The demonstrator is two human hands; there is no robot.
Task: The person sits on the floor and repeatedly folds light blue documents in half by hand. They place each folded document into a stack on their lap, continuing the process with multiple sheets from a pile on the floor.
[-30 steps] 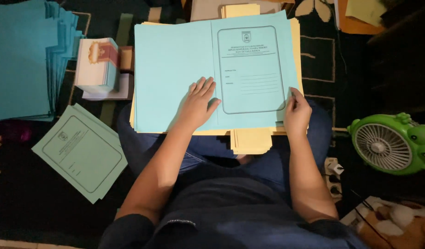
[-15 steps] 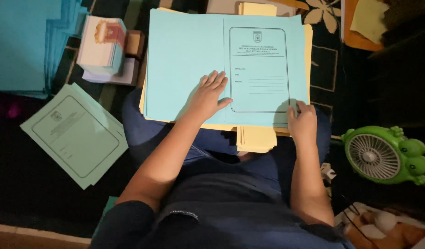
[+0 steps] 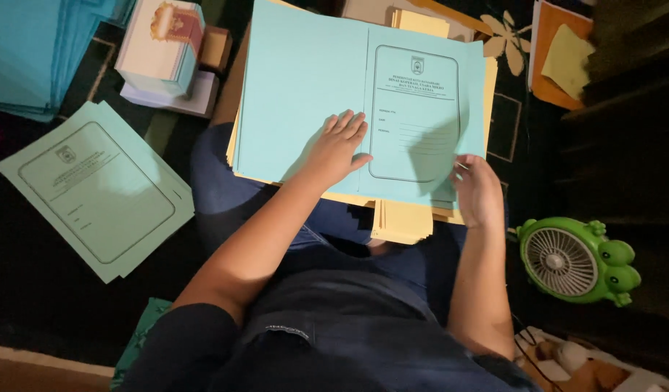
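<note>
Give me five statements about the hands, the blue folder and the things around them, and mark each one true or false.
1. The left hand lies flat on the open light blue folder. True.
2. The right hand is lifted clear of the folder, touching nothing. False: its fingers hold the folder's lower right edge.
3. A green frog-shaped fan sits to the person's right. True.
4. The folder rests on a stack of red sheets. False: yellow sheets show beneath it.
5. Separate green folders lie on the dark floor to the person's left. True.
</note>
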